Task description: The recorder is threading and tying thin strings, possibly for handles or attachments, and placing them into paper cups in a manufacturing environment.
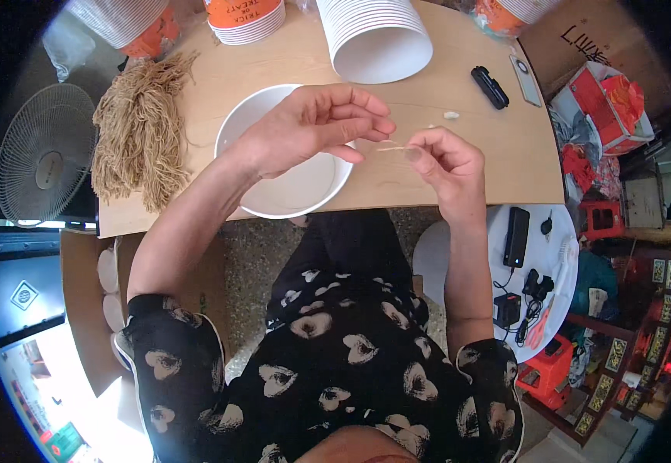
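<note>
Between thumb and forefinger my right hand (451,166) pinches a short piece of thin tan twine (393,147). The twine's free end points toward my left hand (305,127), whose fingers are apart and slightly curled; I see nothing held in it. Below my left hand a round white paper bucket (293,201) stands near the table's front edge, its inside partly covered by the hand and wrist. To the left lies a thick bundle of tan twine strands (141,127), hanging over the table's edge.
Nested white buckets (382,58) lie at the back, beside orange printed buckets (247,19). A black folded tool (490,87) and a small white piece (450,116) lie to the right. A fan (46,158) stands left; a round white table (540,266) holds chargers and orange-handled scissors.
</note>
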The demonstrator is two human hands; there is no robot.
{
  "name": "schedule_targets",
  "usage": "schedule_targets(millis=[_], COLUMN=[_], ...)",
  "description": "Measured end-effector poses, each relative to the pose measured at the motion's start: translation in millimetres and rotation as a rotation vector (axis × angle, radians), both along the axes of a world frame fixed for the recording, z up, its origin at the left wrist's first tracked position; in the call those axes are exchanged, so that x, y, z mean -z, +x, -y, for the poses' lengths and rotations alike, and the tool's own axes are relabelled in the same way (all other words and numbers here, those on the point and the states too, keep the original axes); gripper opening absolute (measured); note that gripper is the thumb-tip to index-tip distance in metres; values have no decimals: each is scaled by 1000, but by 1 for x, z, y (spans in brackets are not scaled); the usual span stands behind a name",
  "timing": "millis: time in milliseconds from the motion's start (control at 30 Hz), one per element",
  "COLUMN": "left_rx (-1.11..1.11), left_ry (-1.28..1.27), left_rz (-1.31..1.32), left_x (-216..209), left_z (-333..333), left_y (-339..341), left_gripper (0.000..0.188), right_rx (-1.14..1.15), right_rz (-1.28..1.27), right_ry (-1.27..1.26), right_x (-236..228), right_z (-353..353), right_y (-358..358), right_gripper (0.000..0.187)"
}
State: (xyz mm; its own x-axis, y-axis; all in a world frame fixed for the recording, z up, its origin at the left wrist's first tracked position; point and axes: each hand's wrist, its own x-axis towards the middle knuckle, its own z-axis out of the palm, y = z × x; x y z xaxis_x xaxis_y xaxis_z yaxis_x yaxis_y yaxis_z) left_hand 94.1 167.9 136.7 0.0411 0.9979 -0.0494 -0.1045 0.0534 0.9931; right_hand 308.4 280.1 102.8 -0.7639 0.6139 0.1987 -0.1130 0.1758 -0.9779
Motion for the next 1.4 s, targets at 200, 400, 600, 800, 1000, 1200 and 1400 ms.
schedule_targets(millis=[200, 400, 600, 800, 1000, 1200, 1400], left_rx=[104, 185, 225, 204, 146, 166, 149], left_ry=[1, -132, -118, -141, -210, -142, -138], left_rz=[-186, -327, -261, -236, -208, -195, -149], left_x=[-6, -20, -14, -13, -13, -11, -11], left_z=[-1, -13, -15, -9, -9, -8, -7], left_y=[6, 15, 9, 4, -3, -8, -9], left_gripper=[31, 39, 41, 40, 31, 23, 20], right_rx=[52, 13, 16, 49, 42, 28, 80], right_rz=[-7, -49, -82, 17, -19, 42, -6], right_ry=[60, 88, 129, 165, 113, 202, 147], right_x=[-5, -17, -24, -19, -18, -19, -15], right_z=[7, 14, 15, 4, 13, 9, 9], right_y=[-2, -8, -8, -3, -6, -5, -8], right_gripper=[12, 14, 14, 15, 13, 4, 11])
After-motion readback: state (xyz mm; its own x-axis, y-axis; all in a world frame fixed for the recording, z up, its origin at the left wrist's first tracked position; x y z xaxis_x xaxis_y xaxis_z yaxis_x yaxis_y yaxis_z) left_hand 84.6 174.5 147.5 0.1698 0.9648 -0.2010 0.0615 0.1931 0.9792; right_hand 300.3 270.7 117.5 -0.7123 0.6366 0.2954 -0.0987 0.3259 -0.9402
